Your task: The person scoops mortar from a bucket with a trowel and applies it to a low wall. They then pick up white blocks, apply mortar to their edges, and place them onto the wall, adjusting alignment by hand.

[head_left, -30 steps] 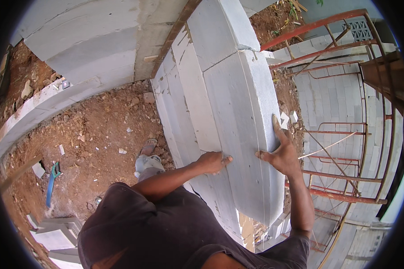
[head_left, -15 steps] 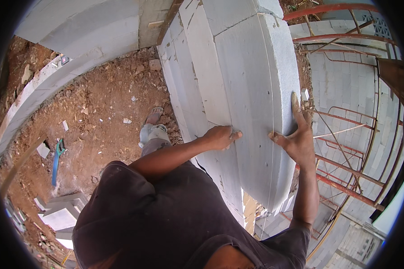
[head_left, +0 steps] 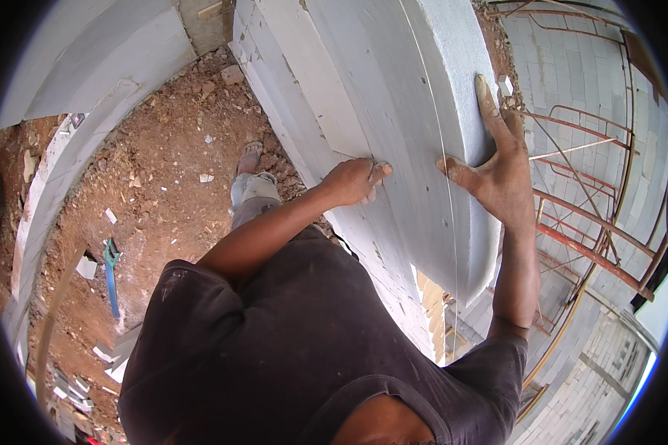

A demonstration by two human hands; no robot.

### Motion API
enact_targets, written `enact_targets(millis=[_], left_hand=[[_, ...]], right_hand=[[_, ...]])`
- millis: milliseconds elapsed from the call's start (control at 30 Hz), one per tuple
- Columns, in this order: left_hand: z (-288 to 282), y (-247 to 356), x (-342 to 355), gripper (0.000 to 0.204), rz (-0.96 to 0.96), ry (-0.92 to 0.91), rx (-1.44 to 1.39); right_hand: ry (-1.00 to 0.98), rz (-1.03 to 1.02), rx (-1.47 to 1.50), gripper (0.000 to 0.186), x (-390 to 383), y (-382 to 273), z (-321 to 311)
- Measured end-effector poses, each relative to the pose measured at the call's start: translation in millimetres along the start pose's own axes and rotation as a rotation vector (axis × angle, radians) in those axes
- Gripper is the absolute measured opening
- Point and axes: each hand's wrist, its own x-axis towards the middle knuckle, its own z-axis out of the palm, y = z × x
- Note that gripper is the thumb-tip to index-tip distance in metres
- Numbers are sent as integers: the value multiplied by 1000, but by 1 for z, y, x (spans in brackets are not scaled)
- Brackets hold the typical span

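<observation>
Block point(head_left: 404, 133) on top of wall point(head_left: 274, 81), upper centre of frame to right of centre. Right hand point(head_left: 501, 174) at block's right edge: fingers spread, not closed; thumb toward near face, forefinger along top. String point(head_left: 454, 245) runs down near right thumb. Left hand point(head_left: 356, 182) against wall face, centre: fingers curled, thumb out; cannot tell if anything held. Saw point(head_left: 111, 278) on soil point(head_left: 163, 215), left. Scaffold point(head_left: 594, 215), right.

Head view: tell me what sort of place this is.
Most likely a building site: a pale block wall, reddish scaffolding, and what looks like a handsaw lying on bare soil.
</observation>
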Motion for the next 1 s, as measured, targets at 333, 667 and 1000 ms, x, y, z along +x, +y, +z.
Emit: enact_targets(millis=[333,667,1000], left_hand=[[16,-7,4,61,-33,33,-208],[-31,6,-12,63,-20,9,76],[-130,194,-86,45,816,730,404]], right_hand=[[40,-24,-4,111,-3,4,3],[343,-128,120,100,-60,33,-32],[100,834,71,55,-343,119,155]])
